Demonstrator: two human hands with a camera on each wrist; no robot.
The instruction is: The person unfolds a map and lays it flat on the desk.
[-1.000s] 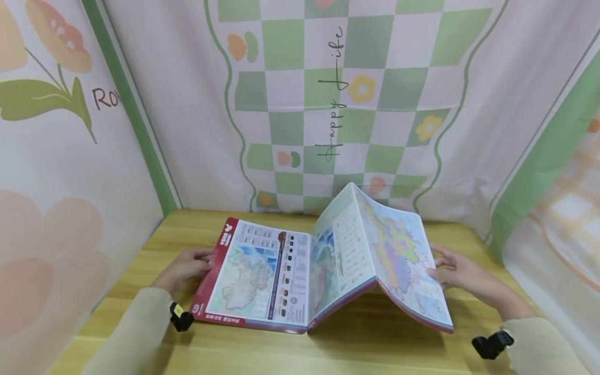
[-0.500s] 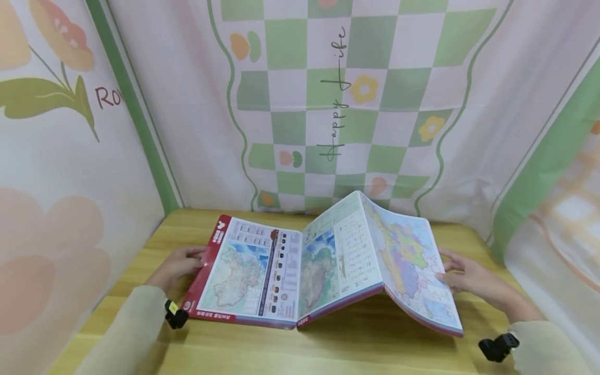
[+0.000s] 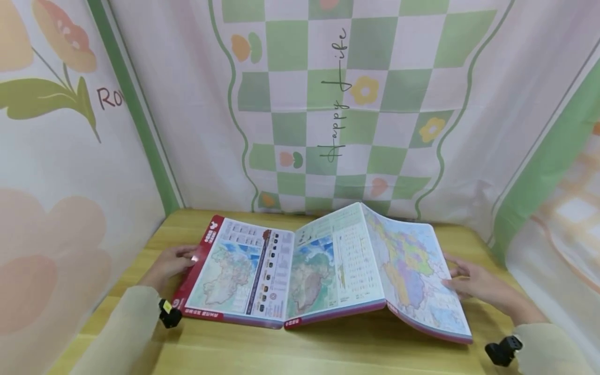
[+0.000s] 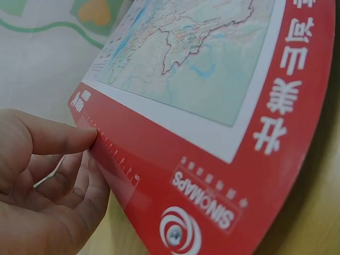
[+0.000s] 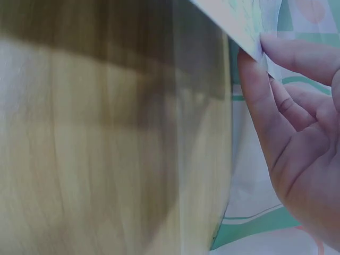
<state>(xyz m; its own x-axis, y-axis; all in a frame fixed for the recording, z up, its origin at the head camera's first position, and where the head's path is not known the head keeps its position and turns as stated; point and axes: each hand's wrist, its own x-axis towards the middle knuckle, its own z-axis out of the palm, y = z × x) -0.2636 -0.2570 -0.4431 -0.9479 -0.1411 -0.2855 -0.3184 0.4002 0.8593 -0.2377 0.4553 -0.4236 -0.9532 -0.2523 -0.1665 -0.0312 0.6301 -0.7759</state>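
Flattened further, glossy folded map (image 3: 328, 271) between both hands.

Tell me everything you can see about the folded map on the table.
The map is a glossy sheet with a red border, printed with coloured maps and small text. It lies partly unfolded on the wooden table: the left panels are flat, and one fold on the right rises like a tent. The left hand pinches its left edge; the right hand holds its right edge.
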